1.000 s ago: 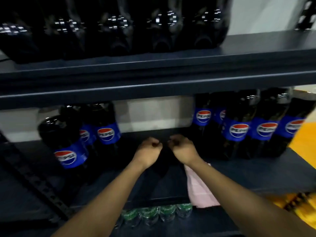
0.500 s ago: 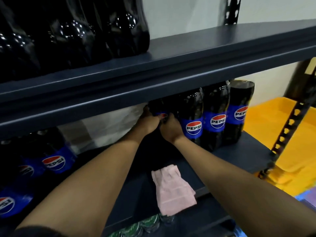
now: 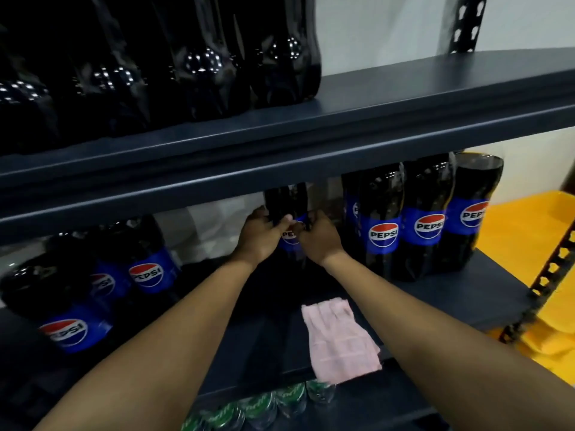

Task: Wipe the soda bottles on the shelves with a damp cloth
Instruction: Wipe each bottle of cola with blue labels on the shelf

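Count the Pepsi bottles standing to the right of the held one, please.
4: left bottle, middle bottle, right bottle in front; back bottle half hidden behind the left bottle. More may be hidden.

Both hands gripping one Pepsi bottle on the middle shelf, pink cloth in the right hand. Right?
One thing is off. The left hand and right hand do grip the Pepsi bottle on the middle shelf, but the pink cloth is in neither hand: it lies at that shelf's front edge, hanging slightly over. The head view shows it.
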Demonstrator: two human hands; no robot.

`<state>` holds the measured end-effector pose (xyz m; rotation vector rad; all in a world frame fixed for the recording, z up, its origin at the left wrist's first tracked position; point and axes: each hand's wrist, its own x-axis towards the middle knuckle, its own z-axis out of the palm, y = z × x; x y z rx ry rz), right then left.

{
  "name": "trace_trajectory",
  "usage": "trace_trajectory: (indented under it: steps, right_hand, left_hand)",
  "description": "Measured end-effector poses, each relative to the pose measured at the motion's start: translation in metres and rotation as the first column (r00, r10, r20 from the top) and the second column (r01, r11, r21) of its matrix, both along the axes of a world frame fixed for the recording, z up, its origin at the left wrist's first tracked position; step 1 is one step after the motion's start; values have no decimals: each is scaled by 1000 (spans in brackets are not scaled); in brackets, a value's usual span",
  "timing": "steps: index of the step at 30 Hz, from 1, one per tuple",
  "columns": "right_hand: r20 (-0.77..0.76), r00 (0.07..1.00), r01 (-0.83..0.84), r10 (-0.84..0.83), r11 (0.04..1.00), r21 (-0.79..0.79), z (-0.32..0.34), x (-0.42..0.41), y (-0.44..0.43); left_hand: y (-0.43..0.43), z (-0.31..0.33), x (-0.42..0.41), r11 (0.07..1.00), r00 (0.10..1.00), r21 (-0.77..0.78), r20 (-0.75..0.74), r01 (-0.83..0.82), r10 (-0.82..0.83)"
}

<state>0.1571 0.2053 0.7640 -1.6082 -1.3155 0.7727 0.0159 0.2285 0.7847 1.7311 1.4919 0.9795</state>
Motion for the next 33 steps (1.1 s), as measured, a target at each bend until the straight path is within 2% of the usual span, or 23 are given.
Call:
trace_trajectory:
  steps: [7, 10, 14, 26, 27, 29, 31, 33]
  right_hand:
    - [86, 981, -175, 172, 984, 22, -19, -40, -32]
    - [86, 977, -197, 192, 979, 54, -14, -53, -65]
    - [-17, 955, -294, 297, 952, 81, -13, -65, -105]
    - [-12, 946, -319, 324, 937, 142, -36, -65, -151]
    - [40, 945, -328, 326, 932, 152, -41, -59, -150]
    - [285, 928, -298, 242, 938, 174, -57, -44, -146]
    - [569, 808, -244, 156, 966, 81, -79, -23, -139]
    - [734, 637, -188, 235, 971, -147, -102, -7, -137]
  left_hand:
    - [-72, -3, -56, 989, 981, 15, 126, -147, 144]
    - [-102, -12, -76, 990, 972, 21, 192, -142, 135]
    - [-128, -26, -99, 992, 975, 56, 200, -112, 98]
    - [-180, -21, -106, 994, 980, 58, 182, -93, 81]
    - [-181, -21, -106, 995, 977, 55, 198, -86, 73]
    - [-181, -21, -106, 996, 970, 47, 235, -80, 66]
    - [-182, -21, -105, 996, 963, 40, 263, -75, 61]
    - [-183, -20, -103, 997, 957, 38, 283, -73, 59]
